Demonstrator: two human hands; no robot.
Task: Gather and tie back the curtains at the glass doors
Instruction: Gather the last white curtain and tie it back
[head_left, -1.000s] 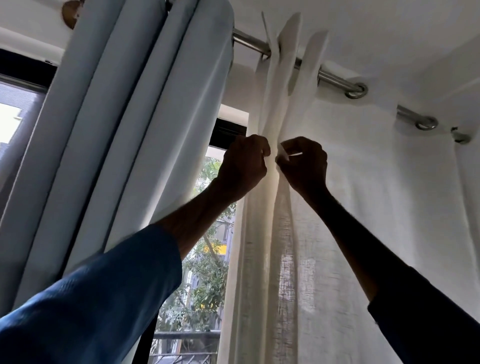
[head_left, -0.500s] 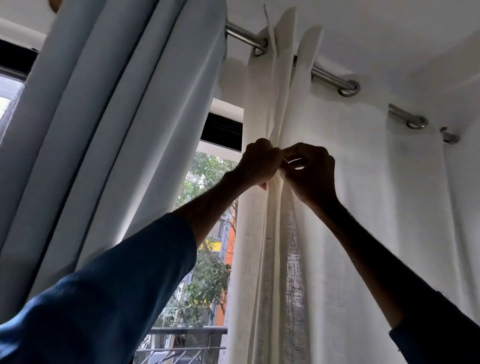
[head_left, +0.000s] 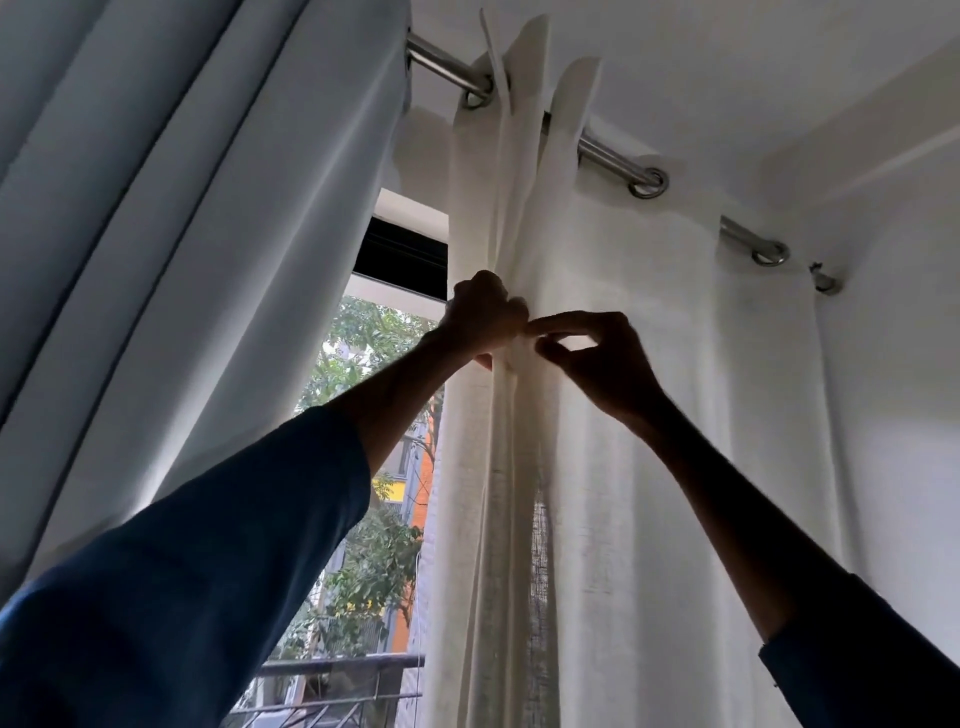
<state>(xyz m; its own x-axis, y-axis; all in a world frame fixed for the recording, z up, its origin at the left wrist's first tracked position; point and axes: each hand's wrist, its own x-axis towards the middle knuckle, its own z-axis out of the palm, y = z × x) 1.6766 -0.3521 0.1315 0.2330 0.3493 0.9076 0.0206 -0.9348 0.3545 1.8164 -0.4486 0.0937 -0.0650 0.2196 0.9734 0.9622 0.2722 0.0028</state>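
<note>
A person's left hand (head_left: 483, 319) reached up, its grip closed tight round the gathered pleats of the cream curtain (head_left: 639, 467), which hung from the steel rod (head_left: 441, 58) on the right side of the opening. Just beside it, the right hand (head_left: 602, 369) pinched the same bunched fabric between forefinger and thumb in a narrow grip. The grey-blue curtain (head_left: 197, 218) hung in folds at left, apart from the cream one. Between them the glass door (head_left: 363, 338) showed trees and a balcony rail (head_left: 337, 667). Both arms wore dark blue sleeves (head_left: 182, 597).
</note>
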